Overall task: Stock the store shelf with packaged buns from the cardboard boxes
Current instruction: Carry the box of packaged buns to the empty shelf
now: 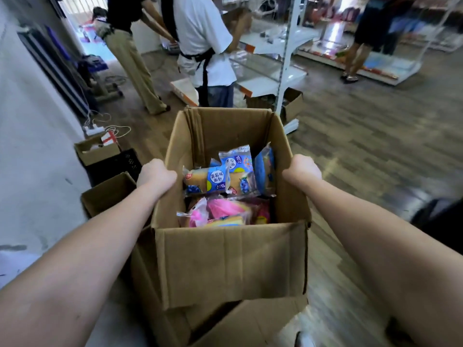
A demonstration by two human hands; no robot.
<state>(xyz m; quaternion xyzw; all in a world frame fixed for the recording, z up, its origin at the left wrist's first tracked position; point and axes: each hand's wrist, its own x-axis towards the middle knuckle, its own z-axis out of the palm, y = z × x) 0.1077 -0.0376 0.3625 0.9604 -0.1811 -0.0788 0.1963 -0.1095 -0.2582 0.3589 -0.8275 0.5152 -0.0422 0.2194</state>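
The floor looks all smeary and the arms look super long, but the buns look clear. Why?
Head view: the floor and the people behind are streaked by motion blur; the blue bun packs in the cardboard box, gripped by the left hand and right hand, look sharper; the wide-angle lens stretches the forearms toward the corners; the doorway top left is washed out by glare.

Your left hand (156, 175) grips the left wall of the open cardboard box (233, 261) | your right hand (302, 171) grips its right wall | inside lie blue-labelled bun packs (209, 180) above pink-wrapped packs (225, 210) | white store shelf (283, 68) stands beyond, a person in a white shirt (200, 33) beside it.
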